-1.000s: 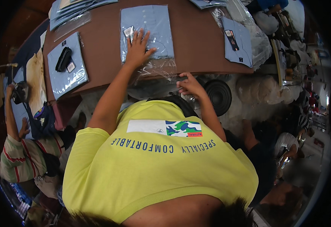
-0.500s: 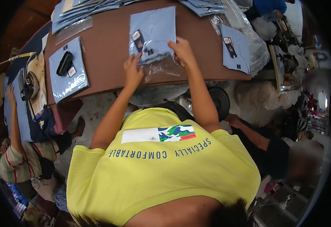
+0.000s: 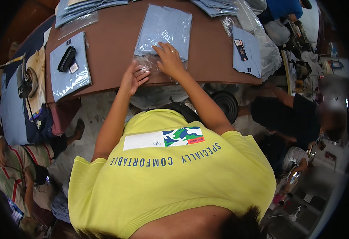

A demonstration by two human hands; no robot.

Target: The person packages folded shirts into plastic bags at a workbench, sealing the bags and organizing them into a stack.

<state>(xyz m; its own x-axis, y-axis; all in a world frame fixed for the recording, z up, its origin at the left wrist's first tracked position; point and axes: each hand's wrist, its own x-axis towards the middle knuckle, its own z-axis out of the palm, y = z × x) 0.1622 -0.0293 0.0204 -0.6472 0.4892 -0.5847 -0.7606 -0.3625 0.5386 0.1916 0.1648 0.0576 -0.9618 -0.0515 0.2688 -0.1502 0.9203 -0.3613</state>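
Nearest is the wearer's bright yellow shirt [image 3: 170,179]. Beyond it, both hands work at the near side of a brown table [image 3: 110,46]. The left hand [image 3: 133,78] is loosely cupped, fingers parted and grasping nothing visible, beside a crinkled clear plastic end [image 3: 148,61]; whether it touches the plastic is unclear. The right hand [image 3: 169,60] lies relaxed, fingertips on the near edge of a bagged blue garment [image 3: 164,30], flat on the table just ahead.

This garment looks folded and already bagged; the plastic end spreads loose, not yet tucked under, and whether it is sealed cannot be told. Another bagged garment [image 3: 71,85] lies to the left, a black looped item [image 3: 66,59] on top; a folded blue garment [image 3: 249,44] lies right. Blue stacks [image 3: 77,15] line the far edge.
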